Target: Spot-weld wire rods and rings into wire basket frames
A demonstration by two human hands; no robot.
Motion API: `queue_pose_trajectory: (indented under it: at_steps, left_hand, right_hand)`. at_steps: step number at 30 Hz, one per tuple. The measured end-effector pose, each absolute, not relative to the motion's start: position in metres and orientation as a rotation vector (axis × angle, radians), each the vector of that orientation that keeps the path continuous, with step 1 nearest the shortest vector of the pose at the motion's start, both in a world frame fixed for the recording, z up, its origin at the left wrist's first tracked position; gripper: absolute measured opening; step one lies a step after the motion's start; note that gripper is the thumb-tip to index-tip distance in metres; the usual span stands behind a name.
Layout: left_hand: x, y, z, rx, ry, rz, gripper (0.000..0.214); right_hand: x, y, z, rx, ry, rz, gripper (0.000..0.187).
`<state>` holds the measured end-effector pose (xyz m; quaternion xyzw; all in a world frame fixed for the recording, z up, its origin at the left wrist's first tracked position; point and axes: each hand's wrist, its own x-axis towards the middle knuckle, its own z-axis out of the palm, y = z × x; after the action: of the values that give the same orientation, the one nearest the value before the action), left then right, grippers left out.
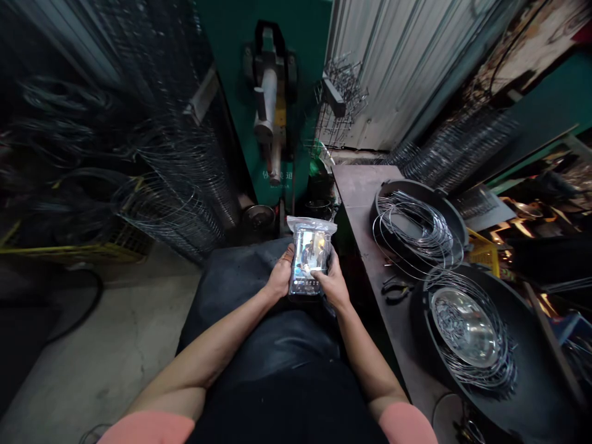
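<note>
A phone (309,259) in a clear plastic pouch is held upright above my lap, its screen lit with a picture. Along its left edge, my left hand (280,274) is closed on the pouch. My right hand (335,282) grips the opposite edge, its thumb lying over the lower part of the screen. The top of the pouch (311,224) sticks up past the phone. Both forearms rest near my dark-clad legs (231,271).
Ahead stands a green machine (272,111) with a metal arm. To the right, a bench (356,197) bears black pans (456,216) of wire rings, pliers (395,291) and a steel bowl (481,333) with small metal pieces. Stacked wire mesh (171,209) stands left.
</note>
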<state>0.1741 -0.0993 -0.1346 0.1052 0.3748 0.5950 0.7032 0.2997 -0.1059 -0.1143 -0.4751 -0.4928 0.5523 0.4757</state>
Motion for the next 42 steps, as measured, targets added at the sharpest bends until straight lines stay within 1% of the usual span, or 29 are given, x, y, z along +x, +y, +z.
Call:
queue_pose_trajectory:
  at_steps: [5,15,24,34,42]
  left_hand:
    - [0.1743,-0.1005,-0.1301,0.261,0.889,1.337,0.041]
    - [0.1743,-0.0992,-0.1331,0.17,0.825,1.283,0.045]
    - [0.1745,-0.0989,-0.1327,0.252,0.849,1.306,0.044]
    - [0.1747,-0.0991,-0.1325,0.24,0.868,1.296,0.044]
    - [0.1742,-0.0996,-0.1329,0.224,0.864,1.272,0.043]
  right_hand:
    - [0.3004,-0.1057,-0.1162,-1.153,-1.217,1.345,0.086]
    - [0.2992,-0.1065,-0.114,-1.191,-1.183,1.346,0.085]
    - [0.3007,-0.1059,-0.1154,-1.188,-1.196,1.339,0.084]
    - [0.3021,-0.1052,-0.1231,-1.163,-1.168,1.352,0.083]
    - [0.3012,-0.1054,-0.1189,-1.147,-1.137,1.377,0.081]
